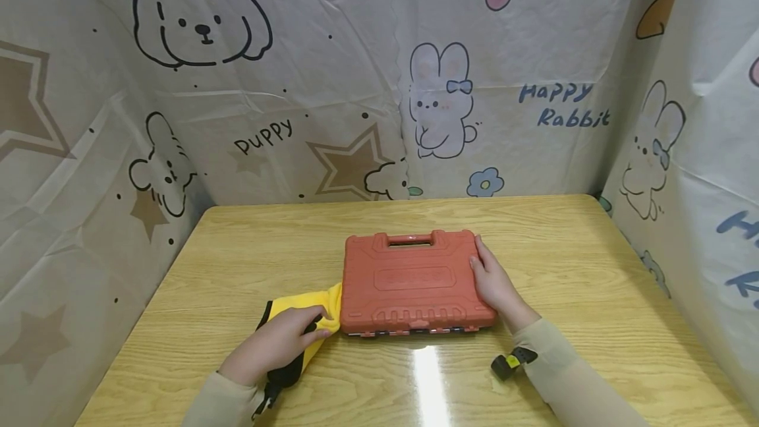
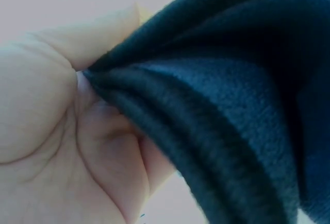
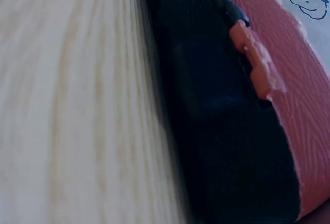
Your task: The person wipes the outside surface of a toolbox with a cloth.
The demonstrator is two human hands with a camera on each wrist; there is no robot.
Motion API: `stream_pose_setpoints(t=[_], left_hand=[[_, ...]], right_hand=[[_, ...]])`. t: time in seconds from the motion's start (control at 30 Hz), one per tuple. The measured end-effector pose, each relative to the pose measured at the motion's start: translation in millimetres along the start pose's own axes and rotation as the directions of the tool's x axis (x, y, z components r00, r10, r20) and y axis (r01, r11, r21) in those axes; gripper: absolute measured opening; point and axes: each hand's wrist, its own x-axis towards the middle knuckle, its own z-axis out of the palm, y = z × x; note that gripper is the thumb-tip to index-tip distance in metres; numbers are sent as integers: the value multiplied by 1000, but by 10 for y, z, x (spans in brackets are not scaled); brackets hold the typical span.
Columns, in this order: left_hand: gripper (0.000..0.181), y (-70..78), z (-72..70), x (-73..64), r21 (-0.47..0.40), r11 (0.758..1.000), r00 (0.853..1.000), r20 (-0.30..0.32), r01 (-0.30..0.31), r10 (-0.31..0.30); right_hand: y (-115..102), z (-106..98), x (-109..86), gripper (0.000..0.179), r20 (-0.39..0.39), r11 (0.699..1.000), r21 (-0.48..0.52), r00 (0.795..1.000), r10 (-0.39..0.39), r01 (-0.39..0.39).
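Observation:
A red plastic carrying case with a moulded handle lies on the table, handle toward the back. My right hand holds its right side, thumb on the lid edge. In the right wrist view, the case's black lower half and a hinge show close up; the fingers are hidden there. My left hand pinches a yellow and black cloth beside the case's left side. Up close in the left wrist view, dark folds of the cloth lie between thumb and fingers.
The wood-grain table extends around the case. A cartoon-printed curtain hangs behind it and on both sides. A small black wrist device sits at the right sleeve. Light glares off the table's front.

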Motion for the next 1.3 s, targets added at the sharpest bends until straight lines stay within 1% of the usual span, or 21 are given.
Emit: stream_pose_setpoints(t=[0.33,0.5,0.67,0.8,1.03,1.17,1.3], left_hand=[[13,-15,26,48,-20,999,998,-39,47,-48],[15,23,4,67,-40,993,992,-41,115,-117],[13,33,-11,79,-61,985,985,-51,162,-165],[12,29,-15,100,-60,982,980,-78,181,-185],[18,36,-32,118,-85,982,974,-139,170,-181],[22,48,-45,127,-113,977,963,-179,182,-200],[23,45,-66,135,-132,974,947,-242,184,-211]], right_hand=[[19,-5,-9,58,-12,1000,-9,1000,1,-1],[24,-1,-7,58,-16,1000,-10,1000,8,-9],[28,4,-7,58,-16,1000,-5,1000,20,-20],[28,1,-5,58,-17,1000,1,1000,26,-26],[44,9,10,59,-14,1000,6,1000,18,-18],[45,6,11,59,-10,1000,11,1000,19,-18],[40,2,5,59,-9,1000,9,1000,21,-21]])
